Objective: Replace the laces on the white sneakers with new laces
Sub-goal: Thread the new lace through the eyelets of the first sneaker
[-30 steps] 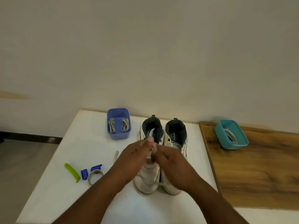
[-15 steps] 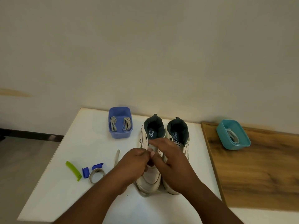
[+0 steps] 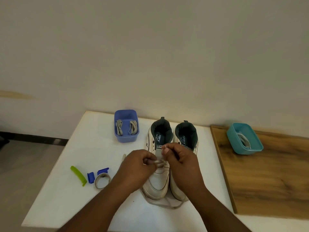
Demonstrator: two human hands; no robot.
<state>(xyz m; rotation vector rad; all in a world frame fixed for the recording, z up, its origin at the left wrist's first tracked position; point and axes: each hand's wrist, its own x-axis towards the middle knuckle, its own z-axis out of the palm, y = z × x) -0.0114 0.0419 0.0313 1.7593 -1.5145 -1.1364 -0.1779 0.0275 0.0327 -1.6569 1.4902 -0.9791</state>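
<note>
Pinching the lace (image 3: 158, 162) over the left sneaker (image 3: 158, 174), I see my left hand (image 3: 137, 166) and right hand (image 3: 181, 160) both closed on it.

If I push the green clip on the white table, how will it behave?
The green clip looks like thin plastic, so probably light and stiff. It lies flat on the smooth white table, so it would likely slide, not roll or tip.

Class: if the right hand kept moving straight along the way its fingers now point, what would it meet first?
Probably the lace it pinches over the left sneaker, then the left hand; depth is uncertain.
</note>
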